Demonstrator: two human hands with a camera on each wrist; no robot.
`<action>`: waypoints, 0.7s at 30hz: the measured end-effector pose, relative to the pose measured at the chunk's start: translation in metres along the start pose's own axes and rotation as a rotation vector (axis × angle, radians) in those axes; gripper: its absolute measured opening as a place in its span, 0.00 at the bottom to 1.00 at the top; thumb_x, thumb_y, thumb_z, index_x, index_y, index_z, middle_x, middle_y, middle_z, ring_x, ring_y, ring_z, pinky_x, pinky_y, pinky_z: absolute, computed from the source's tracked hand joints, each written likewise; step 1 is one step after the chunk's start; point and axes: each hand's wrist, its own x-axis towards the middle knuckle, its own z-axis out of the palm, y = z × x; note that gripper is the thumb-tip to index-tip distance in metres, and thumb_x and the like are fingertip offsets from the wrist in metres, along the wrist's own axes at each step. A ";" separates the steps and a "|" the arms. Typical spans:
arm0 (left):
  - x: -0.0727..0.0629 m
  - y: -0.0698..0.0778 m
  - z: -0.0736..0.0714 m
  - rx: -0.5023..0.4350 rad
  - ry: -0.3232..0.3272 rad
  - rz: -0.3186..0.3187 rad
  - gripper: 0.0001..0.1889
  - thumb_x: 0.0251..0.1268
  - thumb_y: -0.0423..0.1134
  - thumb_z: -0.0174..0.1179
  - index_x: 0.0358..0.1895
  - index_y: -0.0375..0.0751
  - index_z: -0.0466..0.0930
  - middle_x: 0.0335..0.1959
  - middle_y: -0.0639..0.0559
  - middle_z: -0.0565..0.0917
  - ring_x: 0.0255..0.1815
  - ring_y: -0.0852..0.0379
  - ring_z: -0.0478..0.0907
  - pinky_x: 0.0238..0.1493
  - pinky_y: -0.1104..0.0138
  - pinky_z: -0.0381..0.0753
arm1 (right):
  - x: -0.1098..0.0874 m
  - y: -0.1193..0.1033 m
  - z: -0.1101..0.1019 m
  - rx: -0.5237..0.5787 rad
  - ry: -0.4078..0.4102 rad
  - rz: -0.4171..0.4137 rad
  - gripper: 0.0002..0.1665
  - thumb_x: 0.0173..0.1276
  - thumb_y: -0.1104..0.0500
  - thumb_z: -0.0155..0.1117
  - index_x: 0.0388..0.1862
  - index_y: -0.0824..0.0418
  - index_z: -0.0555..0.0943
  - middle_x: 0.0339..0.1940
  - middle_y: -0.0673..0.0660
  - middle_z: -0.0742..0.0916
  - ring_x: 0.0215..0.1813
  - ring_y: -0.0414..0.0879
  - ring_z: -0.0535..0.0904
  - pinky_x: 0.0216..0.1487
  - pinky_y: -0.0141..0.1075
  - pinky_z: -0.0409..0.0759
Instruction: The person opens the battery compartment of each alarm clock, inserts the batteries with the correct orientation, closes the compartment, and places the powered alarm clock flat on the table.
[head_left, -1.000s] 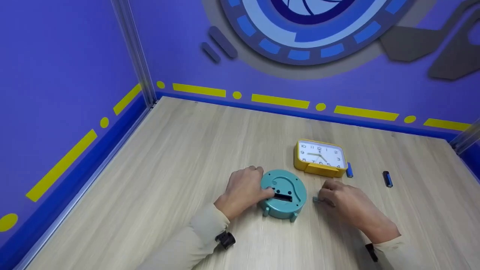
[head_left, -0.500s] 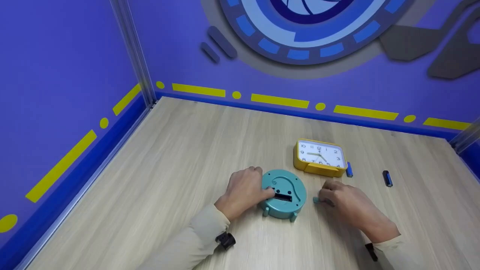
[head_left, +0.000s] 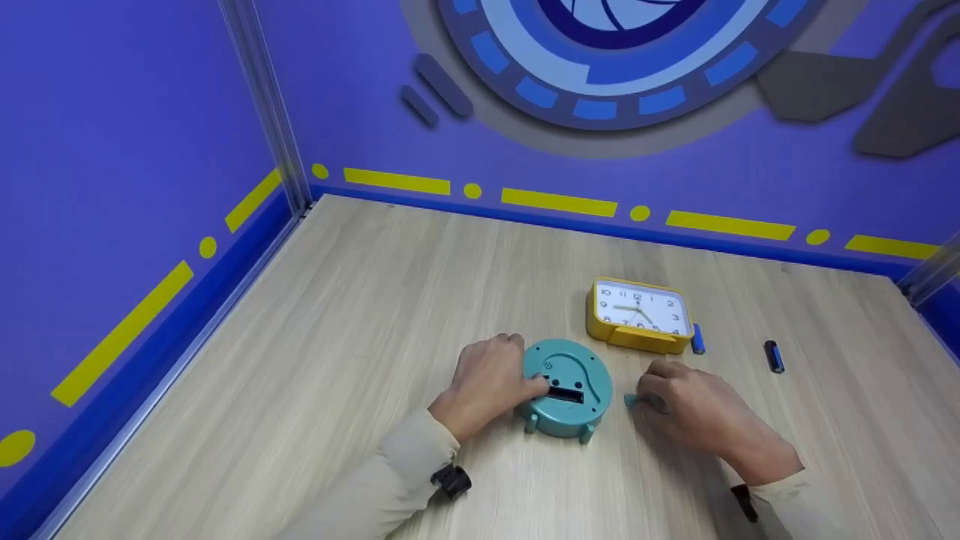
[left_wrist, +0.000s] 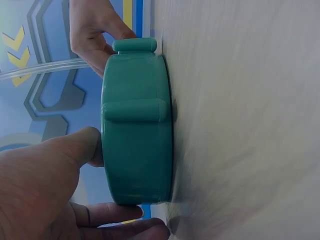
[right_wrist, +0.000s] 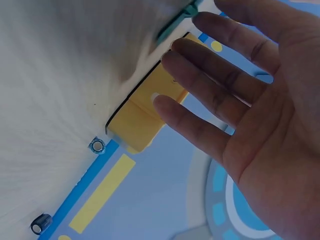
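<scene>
A round teal alarm clock [head_left: 574,364] lies face down on the table, its battery slot [head_left: 566,394] uncovered and dark inside. My left hand [head_left: 487,386] grips its left side, the thumb over the back by the slot and the other fingers along the rim, as the left wrist view also shows. Just right of the clock, my right hand [head_left: 694,409] pinches a small flat teal battery cover [head_left: 631,400] low over the wood. Its fingers hide part of the cover. In the right wrist view the cover [right_wrist: 172,26] is at the index fingertip, while the other fingers extend.
Behind the right hand a yellow rectangular clock [head_left: 641,315] lies face up. One blue battery [head_left: 698,339] is close by its right side. Another dark-and-blue battery [head_left: 774,357] lies farther right. Purple-blue walls [head_left: 555,150] bound the table at the back and left.
Both hands and the teal clock stay almost where they were. The battery cover has turned slightly in the right fingers, showing more teal.
</scene>
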 end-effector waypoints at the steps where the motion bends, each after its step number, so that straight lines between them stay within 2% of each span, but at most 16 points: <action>1: 0.000 0.000 0.000 0.001 0.000 0.000 0.16 0.61 0.50 0.68 0.34 0.40 0.79 0.25 0.56 0.70 0.24 0.60 0.67 0.24 0.67 0.69 | 0.000 0.001 -0.001 0.006 0.003 0.005 0.09 0.62 0.64 0.81 0.40 0.56 0.90 0.38 0.49 0.85 0.37 0.42 0.80 0.41 0.46 0.85; 9: 0.000 0.000 0.000 0.014 -0.009 -0.001 0.17 0.61 0.52 0.68 0.35 0.41 0.78 0.25 0.56 0.71 0.24 0.60 0.67 0.26 0.65 0.71 | -0.001 0.010 -0.014 0.000 0.088 0.068 0.09 0.64 0.65 0.79 0.41 0.59 0.87 0.43 0.57 0.86 0.40 0.52 0.83 0.40 0.51 0.85; 15: 0.001 0.000 -0.001 0.019 -0.011 -0.001 0.16 0.62 0.52 0.68 0.32 0.42 0.76 0.25 0.56 0.70 0.24 0.60 0.66 0.25 0.66 0.70 | 0.000 0.019 -0.024 -0.027 0.165 0.136 0.13 0.63 0.67 0.79 0.47 0.66 0.87 0.49 0.65 0.87 0.49 0.62 0.85 0.44 0.57 0.85; 19: 0.001 0.000 -0.001 0.022 -0.016 -0.001 0.16 0.62 0.51 0.67 0.32 0.43 0.76 0.25 0.56 0.71 0.24 0.60 0.67 0.25 0.66 0.70 | 0.002 0.027 -0.027 -0.035 0.242 0.174 0.13 0.62 0.68 0.78 0.45 0.69 0.87 0.46 0.67 0.86 0.47 0.63 0.84 0.44 0.58 0.84; 21: 0.001 0.000 -0.002 0.018 -0.019 -0.003 0.17 0.62 0.52 0.68 0.33 0.42 0.77 0.26 0.55 0.71 0.24 0.60 0.67 0.25 0.66 0.70 | 0.002 0.031 -0.028 -0.030 0.277 0.200 0.12 0.62 0.68 0.78 0.44 0.69 0.87 0.44 0.67 0.86 0.44 0.62 0.83 0.41 0.57 0.85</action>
